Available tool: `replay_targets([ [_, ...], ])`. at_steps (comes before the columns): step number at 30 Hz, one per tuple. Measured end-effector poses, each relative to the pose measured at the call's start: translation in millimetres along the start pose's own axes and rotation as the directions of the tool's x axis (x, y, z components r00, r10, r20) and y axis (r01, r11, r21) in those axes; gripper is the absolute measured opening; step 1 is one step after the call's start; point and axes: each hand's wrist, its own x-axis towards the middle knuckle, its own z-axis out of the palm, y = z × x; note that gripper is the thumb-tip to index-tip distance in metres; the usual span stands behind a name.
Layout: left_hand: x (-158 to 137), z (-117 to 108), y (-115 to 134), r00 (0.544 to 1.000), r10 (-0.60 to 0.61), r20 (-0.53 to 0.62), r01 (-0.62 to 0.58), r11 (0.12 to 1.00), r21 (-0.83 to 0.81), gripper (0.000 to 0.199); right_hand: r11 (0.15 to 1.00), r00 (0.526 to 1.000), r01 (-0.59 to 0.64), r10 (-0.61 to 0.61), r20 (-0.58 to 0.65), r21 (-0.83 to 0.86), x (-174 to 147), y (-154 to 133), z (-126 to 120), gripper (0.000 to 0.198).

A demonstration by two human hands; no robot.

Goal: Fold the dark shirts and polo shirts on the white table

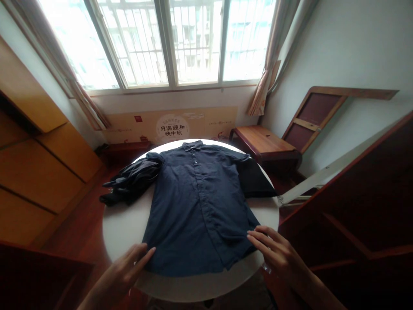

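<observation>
A dark blue short-sleeved button-up shirt (pixel 193 202) lies front side up and spread on a round white table (pixel 125 224), collar towards the window. My left hand (pixel 130 265) is at the shirt's lower left corner, thumb and fingertips closed on the edge of the cloth. At the lower right side edge, my right hand (pixel 274 247) has its fingertips closed on the fabric, which shows a few creases there. What lies beneath the fingers of both hands is hidden.
A crumpled dark garment (pixel 132 181) lies at the table's left, touching the shirt's sleeve. Black folded cloth (pixel 256 178) sits partly under the right sleeve. Beyond stand a low wooden table (pixel 264 140) and a printed panel (pixel 171 122) below the window. Wooden cabinets (pixel 54 172) line the left.
</observation>
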Motion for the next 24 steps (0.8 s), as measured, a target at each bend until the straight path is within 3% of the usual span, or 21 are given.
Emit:
replay_targets([
  [2,-5,-6,3,1.0,0.018,-0.008,-0.018,0.999,-0.028,0.075,0.998,1.0,0.002,-0.004,0.029,0.067,1,-4,-11,0.031],
  [5,2,-22,8,1.0,0.013,0.016,-0.011,0.987,-0.159,0.064,0.981,0.985,-0.084,0.056,0.161,0.174,-3,-10,-18,0.032],
  [8,29,-39,12,0.997,0.01,0.071,0.011,0.957,-0.288,0.034,0.95,0.943,-0.248,0.192,0.271,0.191,-5,-11,-14,0.033],
  [11,71,-45,21,0.999,0.012,0.034,0.001,0.93,-0.368,0.019,0.923,0.903,-0.329,0.246,0.352,0.2,-7,-8,-8,0.033],
  [13,101,-43,30,0.998,0.062,0.012,-0.052,0.911,-0.41,0.018,0.929,0.907,-0.301,0.208,0.367,0.217,-10,-7,-5,0.042],
  [18,168,-40,61,0.958,0.282,0.053,-0.224,0.851,-0.475,0.017,0.953,0.938,-0.243,0.183,0.294,0.183,-23,-11,-4,0.042],
  [24,218,-26,132,0.9,0.422,0.114,-0.33,0.828,-0.453,0.034,0.955,0.931,-0.267,0.22,0.291,0.132,-36,-15,-6,0.054],
])
